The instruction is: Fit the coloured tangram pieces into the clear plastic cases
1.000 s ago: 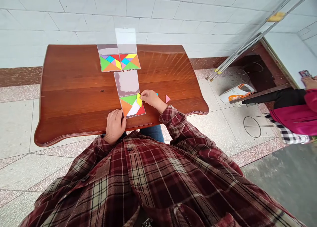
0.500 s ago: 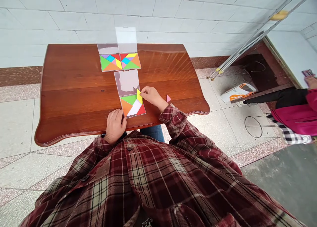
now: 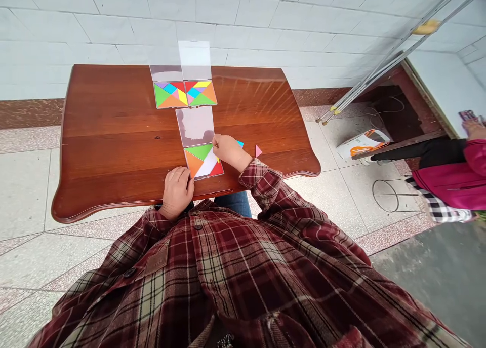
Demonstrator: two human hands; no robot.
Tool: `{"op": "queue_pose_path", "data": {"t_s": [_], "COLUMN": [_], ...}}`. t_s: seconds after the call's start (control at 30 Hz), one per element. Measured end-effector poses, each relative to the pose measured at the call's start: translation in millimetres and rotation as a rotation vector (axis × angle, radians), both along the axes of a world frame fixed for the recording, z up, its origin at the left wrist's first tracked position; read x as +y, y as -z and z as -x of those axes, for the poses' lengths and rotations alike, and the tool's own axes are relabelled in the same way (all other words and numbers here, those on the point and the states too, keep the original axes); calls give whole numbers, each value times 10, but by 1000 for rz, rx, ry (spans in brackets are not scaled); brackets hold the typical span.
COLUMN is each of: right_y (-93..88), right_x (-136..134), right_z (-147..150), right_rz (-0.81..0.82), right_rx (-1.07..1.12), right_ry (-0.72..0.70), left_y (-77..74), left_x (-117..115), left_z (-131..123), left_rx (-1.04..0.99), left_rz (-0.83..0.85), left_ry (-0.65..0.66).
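A tangram case lies on the table with its clear lid folded back. In it are a green piece, an orange piece and a red piece, around a bare white area. My left hand grips the near left corner of the case, thumb at its edge. Over the upper right of the tray, my right hand is closed on a yellow parallelogram piece, mostly covered by the fingers. Just beyond that hand a blue piece peeks out; a pink triangle lies further right.
Two filled tangram cases with raised lids stand side by side farther back on the wooden table. A tiled wall rises behind. Off to the right are crutches, a white-orange bag and another person.
My right hand has come slightly left and lower over the tray, hiding most of the yellow piece. A blue piece now shows beside it. My left hand stays put.
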State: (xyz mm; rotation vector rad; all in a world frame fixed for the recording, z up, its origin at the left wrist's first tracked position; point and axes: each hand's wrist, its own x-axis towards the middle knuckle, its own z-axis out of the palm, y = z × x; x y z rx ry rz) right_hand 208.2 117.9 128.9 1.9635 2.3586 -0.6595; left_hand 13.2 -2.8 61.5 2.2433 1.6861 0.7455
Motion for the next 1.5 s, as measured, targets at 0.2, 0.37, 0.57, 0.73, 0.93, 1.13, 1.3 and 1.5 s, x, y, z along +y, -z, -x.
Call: {"op": "queue_pose_path", "data": {"t_s": [0.2,0.37,0.57,0.73,0.93,1.13,1.3,1.5], "right_y": [-17,-99,-136,30,74,63,52,68], "right_x": [21,26,-76,-196,-209,-229,-229,-329], "right_z": [122,14,-90,27,28,16,-30,-48], "right_rz": [9,-9,-24,-15,-2,21,-2,14], "right_rx": [-87,-38,-13,-45,-91,-108,-85,-48], "right_ry": [-69,-36,-3,-22,-2,-12,10,15], "left_y": [-22,-34,-5,-5,-1,-5,-21,-23], "left_x": [-7,-12,-6,-3,-7,-10,-12,-8], "left_z": [-8,-8,-2,0,7,6,3,0], "left_rx": [-18,17,1,-7,-7,-11,-16,-16], "left_rz": [5,-4,-11,3,-15,-11,8,1], "left_ry": [0,10,9,10,11,11,9,4]}}
